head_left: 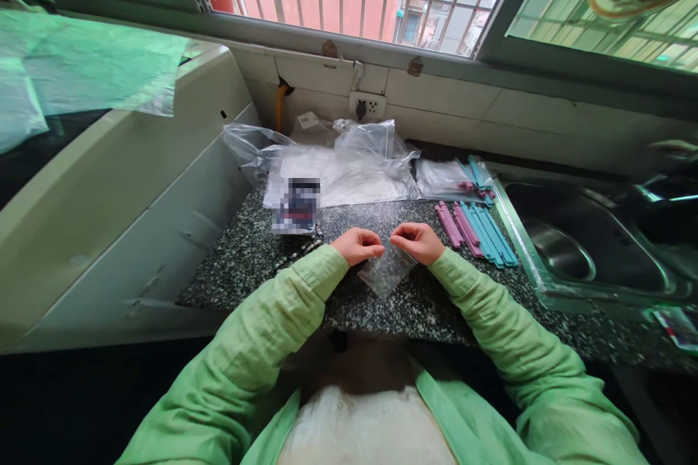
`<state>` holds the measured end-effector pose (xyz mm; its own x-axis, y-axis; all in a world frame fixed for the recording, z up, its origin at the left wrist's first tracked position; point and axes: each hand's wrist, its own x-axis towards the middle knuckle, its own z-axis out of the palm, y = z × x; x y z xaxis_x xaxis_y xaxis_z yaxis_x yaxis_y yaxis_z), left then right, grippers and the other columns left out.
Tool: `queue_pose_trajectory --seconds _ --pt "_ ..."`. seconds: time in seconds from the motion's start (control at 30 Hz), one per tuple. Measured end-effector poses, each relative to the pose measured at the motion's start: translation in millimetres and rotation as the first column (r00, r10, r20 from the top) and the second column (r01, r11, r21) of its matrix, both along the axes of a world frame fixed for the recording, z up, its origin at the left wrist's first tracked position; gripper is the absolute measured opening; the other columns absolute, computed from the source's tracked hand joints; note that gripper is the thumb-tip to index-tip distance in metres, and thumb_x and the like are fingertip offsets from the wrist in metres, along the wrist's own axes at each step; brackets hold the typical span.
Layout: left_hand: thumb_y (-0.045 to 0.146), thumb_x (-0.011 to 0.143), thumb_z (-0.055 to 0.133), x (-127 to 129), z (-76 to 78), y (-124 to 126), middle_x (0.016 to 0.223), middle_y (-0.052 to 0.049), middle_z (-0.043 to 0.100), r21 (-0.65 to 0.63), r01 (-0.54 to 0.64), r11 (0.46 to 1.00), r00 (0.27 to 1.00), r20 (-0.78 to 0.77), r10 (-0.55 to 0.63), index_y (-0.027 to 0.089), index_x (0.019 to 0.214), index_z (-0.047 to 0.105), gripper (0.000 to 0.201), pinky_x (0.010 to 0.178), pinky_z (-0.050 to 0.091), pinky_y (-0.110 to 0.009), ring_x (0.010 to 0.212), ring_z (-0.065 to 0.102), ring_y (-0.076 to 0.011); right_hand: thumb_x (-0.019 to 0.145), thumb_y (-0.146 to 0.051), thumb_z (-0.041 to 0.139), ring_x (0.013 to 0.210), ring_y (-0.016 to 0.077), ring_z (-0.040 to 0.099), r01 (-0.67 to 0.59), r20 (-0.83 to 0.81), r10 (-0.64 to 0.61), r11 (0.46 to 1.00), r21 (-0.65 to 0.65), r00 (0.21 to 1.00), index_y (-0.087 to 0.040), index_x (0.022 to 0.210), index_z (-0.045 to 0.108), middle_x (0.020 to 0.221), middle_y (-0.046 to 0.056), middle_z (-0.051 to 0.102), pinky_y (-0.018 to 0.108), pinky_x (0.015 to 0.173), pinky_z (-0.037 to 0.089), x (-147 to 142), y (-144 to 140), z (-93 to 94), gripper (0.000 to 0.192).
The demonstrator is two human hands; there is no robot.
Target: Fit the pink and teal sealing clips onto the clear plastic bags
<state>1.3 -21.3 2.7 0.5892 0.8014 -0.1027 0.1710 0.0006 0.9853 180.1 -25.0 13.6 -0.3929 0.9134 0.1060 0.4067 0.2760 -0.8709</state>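
Observation:
Between my hands is a small clear plastic bag (386,276), its lower corner hanging toward the counter's front edge. My left hand (358,245) pinches it on one side with thumb and fingertips. On the other side, my right hand (419,242) grips it in a similar pinch. Just right of my right hand lie pink sealing clips (448,224) and blue sealing clips (495,235), side by side. Behind them, a stack of filled clear bags (440,178) has more pink and blue clips on top.
A pile of clear plastic packaging (354,171) covers the back of the speckled counter (234,269). A blurred-out dark item (297,207) lies before it, near a beaded string (294,251). To the right is a steel sink (589,232); a pale appliance (179,232) stands left.

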Motion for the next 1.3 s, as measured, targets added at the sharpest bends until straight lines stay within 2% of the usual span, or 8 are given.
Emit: queue_pose_trajectory --seconds 0.13,0.3,0.4,0.73,1.07,1.3 --pt "0.036 0.059 0.064 -0.1 -1.0 0.1 0.048 0.004 0.052 0.013 -0.025 1.0 1.0 0.007 0.025 0.01 0.057 0.057 0.027 0.049 0.033 -0.02 0.048 0.042 -0.0058 0.066 -0.044 0.057 0.048 0.0079 0.043 -0.002 -0.025 0.001 1.0 -0.025 1.0 -0.014 0.062 0.057 0.053 -0.001 0.052 0.022 0.047 0.036 1.0 0.6 0.4 0.031" --pt "0.036 0.058 0.064 -1.0 0.5 1.1 0.045 0.005 0.048 0.028 -0.138 0.99 0.99 0.035 0.137 0.01 0.056 0.056 0.027 0.046 0.029 -0.019 0.046 0.038 -0.0046 0.065 -0.045 0.058 0.05 0.0079 0.044 0.022 -0.067 -0.024 0.999 -0.039 0.997 -0.014 0.063 0.056 0.055 -0.001 0.052 0.022 0.048 0.037 3.1 1.0 2.3 0.031" --pt "0.037 0.058 0.064 -1.2 2.8 1.0 0.047 0.004 0.05 0.028 -0.16 0.987 0.986 0.05 0.159 0.01 0.055 0.056 0.029 0.047 0.03 -0.019 0.047 0.04 -0.0049 0.065 -0.046 0.058 0.049 0.0076 0.043 0.036 -0.072 -0.038 0.999 -0.027 0.997 -0.014 0.062 0.056 0.053 -0.001 0.051 0.021 0.047 0.036 3.7 0.9 2.8 0.032" --pt "0.037 0.059 0.064 -1.6 -3.6 2.8 0.045 0.005 0.047 0.04 -0.108 0.993 0.994 0.031 0.107 0.01 0.055 0.055 0.029 0.048 0.031 -0.019 0.047 0.039 -0.0053 0.068 -0.044 0.056 0.049 0.0083 0.043 0.047 0.007 -0.047 0.997 0.059 0.999 -0.014 0.061 0.057 0.053 -0.001 0.052 0.022 0.048 0.036 4.3 1.1 2.8 0.03" --pt "0.034 0.059 0.064 -3.4 -2.0 2.6 0.05 0.003 0.053 -0.015 -0.017 1.0 1.0 0.002 0.017 0.01 0.055 0.057 0.025 0.055 0.035 -0.021 0.051 0.045 -0.007 0.07 -0.04 0.052 0.049 0.0084 0.041 0.002 0.062 -0.008 0.995 0.101 0.998 -0.015 0.061 0.056 0.053 -0.001 0.051 0.022 0.049 0.036 2.7 -1.7 5.8 0.027" --pt "0.039 0.058 0.064 -3.3 -5.8 4.2 0.047 0.005 0.047 0.01 -0.077 0.997 0.997 0.012 0.077 0.01 0.058 0.056 0.03 0.049 0.029 -0.02 0.048 0.038 -0.0054 0.071 -0.036 0.051 0.048 0.008 0.04 -0.027 0.1 0.018 0.995 0.092 0.995 -0.013 0.063 0.057 0.053 0.0 0.05 0.022 0.048 0.035 -0.3 -4.0 4.1 0.024"
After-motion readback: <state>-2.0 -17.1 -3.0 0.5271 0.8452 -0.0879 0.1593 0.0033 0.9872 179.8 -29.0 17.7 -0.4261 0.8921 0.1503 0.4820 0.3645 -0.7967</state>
